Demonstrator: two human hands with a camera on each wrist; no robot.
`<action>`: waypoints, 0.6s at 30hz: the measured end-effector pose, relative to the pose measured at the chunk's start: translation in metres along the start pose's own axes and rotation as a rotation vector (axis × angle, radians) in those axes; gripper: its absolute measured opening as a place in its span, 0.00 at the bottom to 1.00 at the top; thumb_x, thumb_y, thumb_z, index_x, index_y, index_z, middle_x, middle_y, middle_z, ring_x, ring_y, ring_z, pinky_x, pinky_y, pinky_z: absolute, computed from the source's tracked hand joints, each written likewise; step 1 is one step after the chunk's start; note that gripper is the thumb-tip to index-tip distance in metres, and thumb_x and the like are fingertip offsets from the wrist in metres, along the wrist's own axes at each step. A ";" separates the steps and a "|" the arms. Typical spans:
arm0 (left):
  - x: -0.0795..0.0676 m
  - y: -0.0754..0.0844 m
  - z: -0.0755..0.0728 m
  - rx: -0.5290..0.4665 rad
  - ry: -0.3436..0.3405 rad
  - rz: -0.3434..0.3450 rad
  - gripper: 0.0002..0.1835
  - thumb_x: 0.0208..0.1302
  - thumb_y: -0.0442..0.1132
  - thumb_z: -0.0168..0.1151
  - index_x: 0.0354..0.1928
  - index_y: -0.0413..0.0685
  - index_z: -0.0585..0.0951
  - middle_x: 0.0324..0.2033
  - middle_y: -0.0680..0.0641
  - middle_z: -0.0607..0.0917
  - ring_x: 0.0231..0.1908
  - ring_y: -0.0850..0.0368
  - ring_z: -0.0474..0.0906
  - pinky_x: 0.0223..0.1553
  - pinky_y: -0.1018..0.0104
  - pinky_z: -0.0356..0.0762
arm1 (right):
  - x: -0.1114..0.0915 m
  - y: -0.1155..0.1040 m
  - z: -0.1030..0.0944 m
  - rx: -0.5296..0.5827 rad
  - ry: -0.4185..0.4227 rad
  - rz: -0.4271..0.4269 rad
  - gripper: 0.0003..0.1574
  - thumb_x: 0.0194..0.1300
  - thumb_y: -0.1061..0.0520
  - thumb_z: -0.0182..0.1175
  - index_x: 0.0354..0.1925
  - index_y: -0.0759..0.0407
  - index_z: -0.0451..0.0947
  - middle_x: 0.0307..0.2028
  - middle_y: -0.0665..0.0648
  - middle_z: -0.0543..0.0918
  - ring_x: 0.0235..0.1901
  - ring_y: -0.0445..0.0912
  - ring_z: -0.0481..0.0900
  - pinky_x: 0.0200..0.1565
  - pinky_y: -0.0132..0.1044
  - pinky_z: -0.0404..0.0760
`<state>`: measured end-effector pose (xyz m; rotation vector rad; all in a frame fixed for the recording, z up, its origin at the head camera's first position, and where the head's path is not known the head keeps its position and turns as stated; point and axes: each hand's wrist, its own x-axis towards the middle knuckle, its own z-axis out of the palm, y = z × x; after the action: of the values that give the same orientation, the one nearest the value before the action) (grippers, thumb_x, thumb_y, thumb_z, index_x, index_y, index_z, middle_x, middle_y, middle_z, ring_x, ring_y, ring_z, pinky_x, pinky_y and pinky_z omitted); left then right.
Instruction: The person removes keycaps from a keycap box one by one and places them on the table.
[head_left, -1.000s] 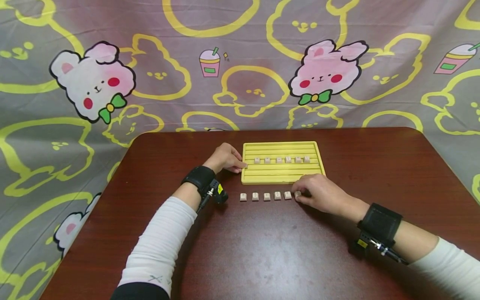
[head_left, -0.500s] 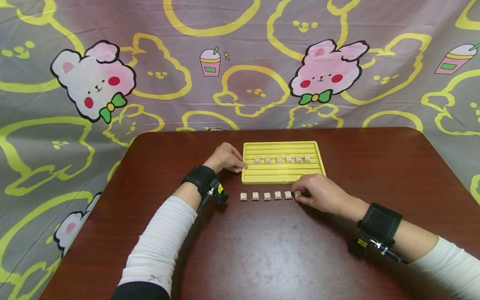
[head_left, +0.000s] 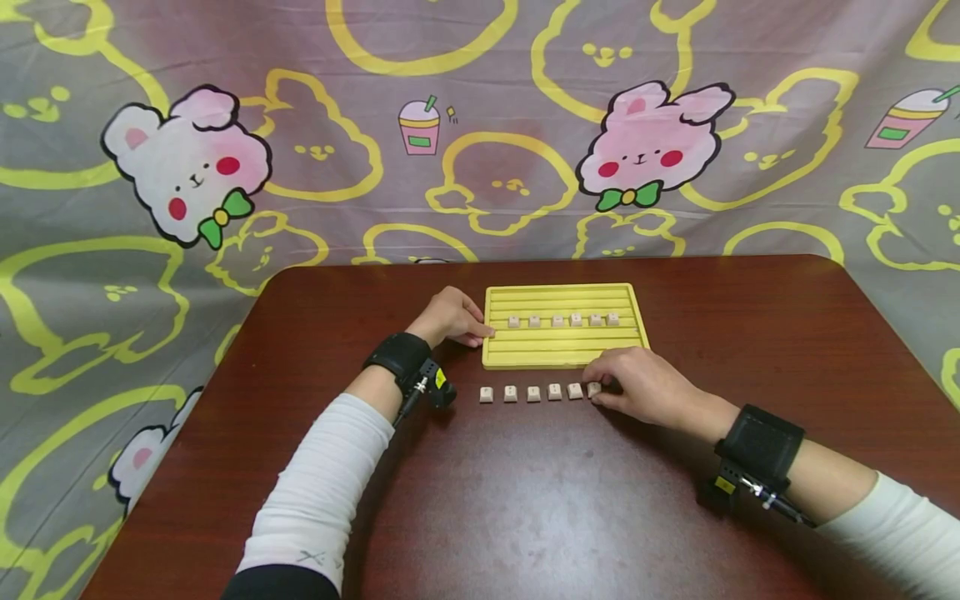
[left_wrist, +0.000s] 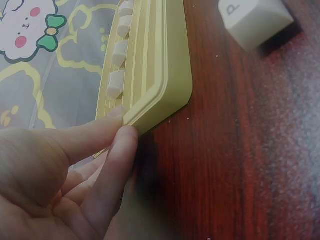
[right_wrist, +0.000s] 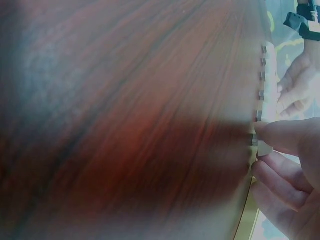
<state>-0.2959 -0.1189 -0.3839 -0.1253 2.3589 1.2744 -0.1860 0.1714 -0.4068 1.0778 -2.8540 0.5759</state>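
Note:
A yellow ridged tray (head_left: pixel 566 361) lies on the table, with a row of several white keycaps (head_left: pixel 557 321) standing along one of its middle ridges. My left hand (head_left: pixel 452 317) pinches the tray's left edge between thumb and fingers, plain in the left wrist view. In front of the tray, several more keycaps (head_left: pixel 533 394) sit in a line on the table; the leftmost keycap (left_wrist: pixel 255 22) bears a letter P in the left wrist view. At the right end of that line, my right hand (head_left: pixel 637 385) pinches the last keycap (head_left: pixel 593 389) between thumb and fingers, partly hiding it.
The brown wooden table (head_left: pixel 510 508) has rounded back corners. Behind it hangs a patterned cloth (head_left: pixel 510 183) with rabbits and yellow outlines. Each wrist carries a black strap with a small camera (head_left: pixel 438 387).
Both hands stay in place. The keycap in my right hand looks shifted very slightly left, nearer its neighbour; the tray and the other keycaps hold their positions.

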 end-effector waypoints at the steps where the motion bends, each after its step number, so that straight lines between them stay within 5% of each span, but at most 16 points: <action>1: 0.000 0.000 0.000 -0.001 0.000 -0.001 0.17 0.50 0.30 0.73 0.41 0.30 0.80 0.18 0.46 0.83 0.18 0.60 0.81 0.30 0.65 0.87 | 0.000 0.000 0.000 -0.001 0.000 0.001 0.11 0.54 0.57 0.70 0.38 0.50 0.84 0.34 0.43 0.84 0.33 0.36 0.79 0.35 0.32 0.81; 18: 0.001 -0.001 0.001 0.001 -0.003 0.003 0.17 0.50 0.30 0.72 0.41 0.30 0.79 0.18 0.46 0.82 0.18 0.60 0.81 0.29 0.67 0.86 | 0.002 0.003 -0.021 -0.018 -0.020 0.058 0.16 0.52 0.53 0.73 0.41 0.51 0.84 0.36 0.47 0.85 0.36 0.38 0.80 0.38 0.36 0.82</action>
<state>-0.2959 -0.1189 -0.3858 -0.1198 2.3583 1.2736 -0.1915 0.1794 -0.3884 1.0072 -2.9097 0.5443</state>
